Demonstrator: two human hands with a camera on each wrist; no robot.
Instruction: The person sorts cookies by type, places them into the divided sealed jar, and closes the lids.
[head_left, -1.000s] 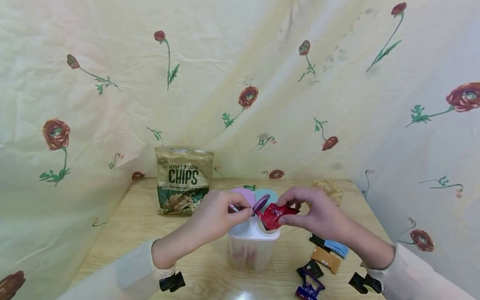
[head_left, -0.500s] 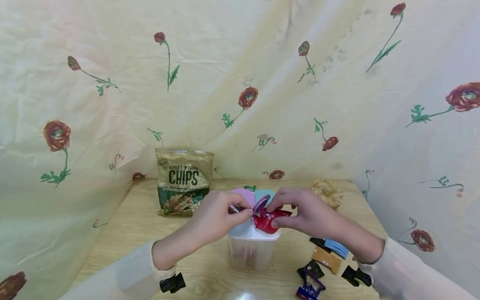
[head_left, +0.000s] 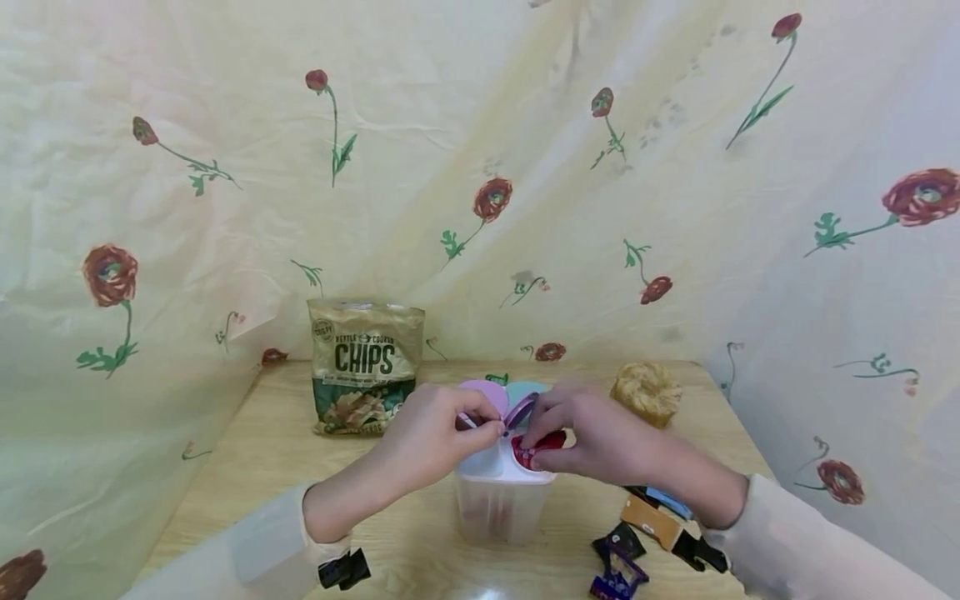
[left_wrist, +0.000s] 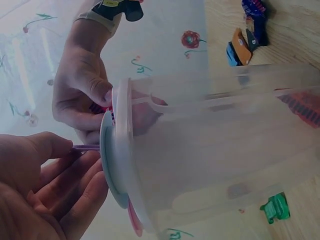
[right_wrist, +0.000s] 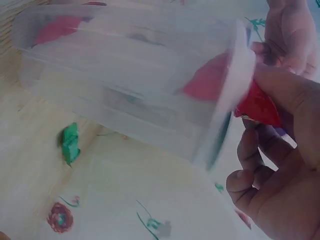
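A tall translucent plastic container (head_left: 501, 510) stands on the table, its white lid fitted with several round coloured flaps. Between thumb and fingertips, my left hand (head_left: 442, 427) pinches the raised purple flap (head_left: 521, 412). My right hand (head_left: 603, 435) pinches a red wrapped packet (right_wrist: 258, 106) at the uncovered round opening. Part of that packet shows through the container wall in the right wrist view, below the lid rim; the rest sticks out under my fingers. Another red packet (left_wrist: 306, 106) lies at the container's bottom.
A chips bag (head_left: 365, 367) stands at the back left. To the right lie an orange packet (head_left: 651, 521), a black packet (head_left: 624, 542) and a purple packet (head_left: 621, 573). Behind them sits a tan bundle (head_left: 647, 393). A green packet (left_wrist: 276, 207) lies behind the container.
My right hand has moved left and down, taking the red packet from above the lid partly into the opening. The left hand keeps its pinch on the purple flap.
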